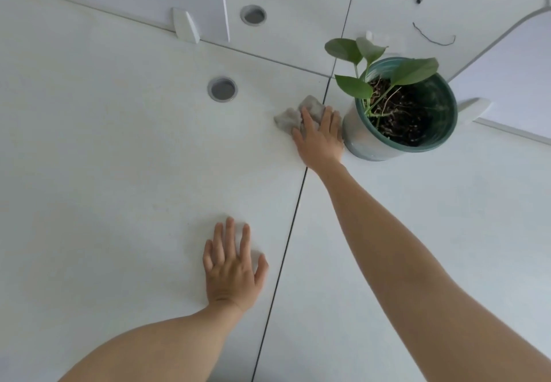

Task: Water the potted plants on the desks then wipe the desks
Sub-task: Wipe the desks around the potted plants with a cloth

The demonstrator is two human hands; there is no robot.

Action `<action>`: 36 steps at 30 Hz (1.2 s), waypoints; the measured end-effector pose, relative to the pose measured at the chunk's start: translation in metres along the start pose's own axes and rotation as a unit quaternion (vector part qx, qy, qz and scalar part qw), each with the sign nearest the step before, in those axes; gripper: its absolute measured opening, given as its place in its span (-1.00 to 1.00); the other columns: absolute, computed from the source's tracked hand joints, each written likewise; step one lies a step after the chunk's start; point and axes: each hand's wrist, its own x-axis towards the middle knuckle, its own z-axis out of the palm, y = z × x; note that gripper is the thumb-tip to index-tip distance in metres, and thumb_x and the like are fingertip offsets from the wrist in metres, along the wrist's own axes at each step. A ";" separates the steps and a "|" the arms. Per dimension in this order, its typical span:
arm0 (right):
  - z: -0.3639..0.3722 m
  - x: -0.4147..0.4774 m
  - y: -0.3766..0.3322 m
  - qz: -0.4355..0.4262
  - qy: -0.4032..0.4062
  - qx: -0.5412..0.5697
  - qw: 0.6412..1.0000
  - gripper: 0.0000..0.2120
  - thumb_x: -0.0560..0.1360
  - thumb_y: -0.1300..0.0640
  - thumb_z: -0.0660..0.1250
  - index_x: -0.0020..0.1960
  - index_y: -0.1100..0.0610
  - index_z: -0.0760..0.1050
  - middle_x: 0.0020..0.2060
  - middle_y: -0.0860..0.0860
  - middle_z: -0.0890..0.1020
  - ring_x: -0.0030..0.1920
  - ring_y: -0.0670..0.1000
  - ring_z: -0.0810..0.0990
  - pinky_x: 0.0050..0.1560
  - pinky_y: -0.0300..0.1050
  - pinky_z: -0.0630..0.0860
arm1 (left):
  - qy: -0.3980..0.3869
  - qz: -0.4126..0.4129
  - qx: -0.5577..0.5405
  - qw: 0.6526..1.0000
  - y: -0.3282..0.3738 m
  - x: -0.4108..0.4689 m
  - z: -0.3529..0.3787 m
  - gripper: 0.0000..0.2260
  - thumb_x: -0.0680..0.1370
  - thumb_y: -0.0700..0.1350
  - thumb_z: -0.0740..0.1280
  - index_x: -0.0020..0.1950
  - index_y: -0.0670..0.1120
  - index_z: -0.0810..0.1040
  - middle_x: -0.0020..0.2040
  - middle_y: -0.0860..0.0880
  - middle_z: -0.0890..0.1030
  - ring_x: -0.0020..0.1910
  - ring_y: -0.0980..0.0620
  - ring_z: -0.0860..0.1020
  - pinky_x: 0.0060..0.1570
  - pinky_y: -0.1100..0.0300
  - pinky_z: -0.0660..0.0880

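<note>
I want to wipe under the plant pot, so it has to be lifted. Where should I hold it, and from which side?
Probably grip the pot by its outer wall below the rim, one hand on each side, coming from the near side. The leaves lean toward the far left, so that side is crowded. The right hand would have to let go of the cloth first.

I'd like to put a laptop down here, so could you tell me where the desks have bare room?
The left desk is bare between the cable hole and the left hand. The right desk is bare in front of the pot, right of the reaching arm. It is crowded near the seam, where the right hand presses the cloth beside the pot.
</note>
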 end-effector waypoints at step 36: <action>0.105 -0.325 -0.017 -0.178 0.023 -0.143 0.973 -0.48 0.21 -0.04 0.48 0.15 -0.12 0.43 0.00 0.03 0.63 0.07 0.09 0.61 -0.03 -0.10 0.57 | -0.130 0.029 -0.227 0.965 -0.029 -0.017 -0.047 -0.43 0.52 0.17 -0.05 0.43 -0.09 0.29 0.51 -0.17 0.18 0.50 -0.15 0.04 0.44 0.03 0.00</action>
